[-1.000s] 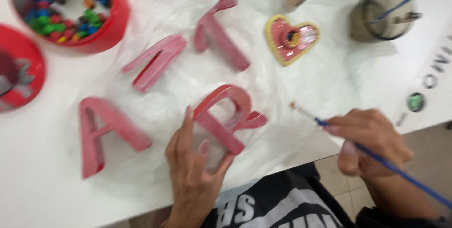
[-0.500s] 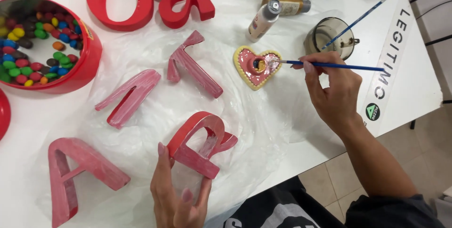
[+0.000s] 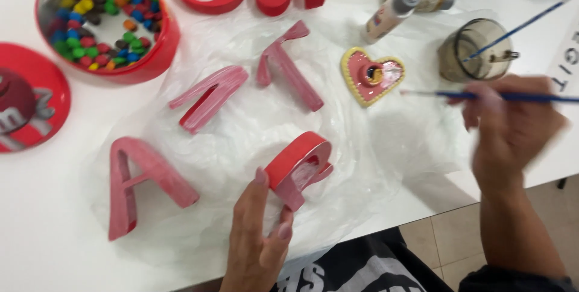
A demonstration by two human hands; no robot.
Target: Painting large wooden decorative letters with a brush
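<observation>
At about six o'clock the left hand (image 3: pixel 259 231) reaches up from the near edge, thumb and fingers pinching a red letter R (image 3: pixel 300 168) tipped up on its edge on the clear plastic sheet (image 3: pixel 253 123) over the white tabletop (image 3: pixel 54 207). At three o'clock the right hand (image 3: pixel 512 129), blurred, forearm rising from five o'clock, grips a thin blue paintbrush (image 3: pixel 482 95) lying level, tip pointing nine o'clock toward the heart-shaped paint dish (image 3: pixel 371 76).

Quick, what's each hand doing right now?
Left hand: gripping the tilted red block letter.
Right hand: closed on a thin blue-handled paintbrush.
</observation>
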